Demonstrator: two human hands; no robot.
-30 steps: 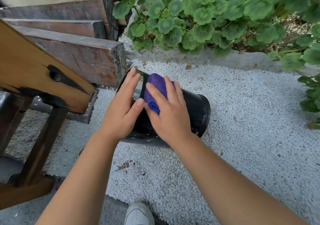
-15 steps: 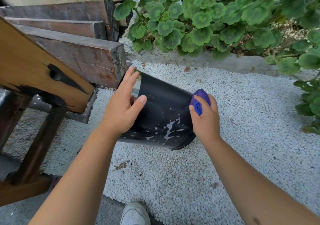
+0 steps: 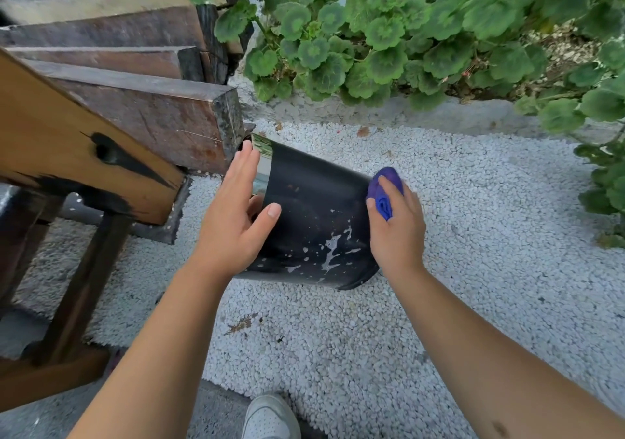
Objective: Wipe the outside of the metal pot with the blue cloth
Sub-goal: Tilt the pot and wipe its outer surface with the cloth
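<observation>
A black metal pot (image 3: pixel 314 208) lies on its side on white gravel, its shiny rim to the left and its base to the right. Pale splatter marks show on its lower side. My left hand (image 3: pixel 236 215) rests on the pot near the rim, fingers spread, thumb on the black wall. My right hand (image 3: pixel 397 229) grips a bunched blue cloth (image 3: pixel 384 190) and presses it against the pot's base edge at the right.
Stacked dark wooden beams (image 3: pixel 152 114) and a wooden bench (image 3: pixel 67 154) stand directly left of the pot. Green leafy plants (image 3: pixel 389 39) grow behind a low concrete kerb (image 3: pixel 372 110). White gravel (image 3: pixel 490 218) spreads right and front. My white shoe (image 3: pixel 270 418) shows at the bottom.
My right hand slid the cloth from the pot's upper side near the rim over to the base end. The left hand has kept its place on the pot.
</observation>
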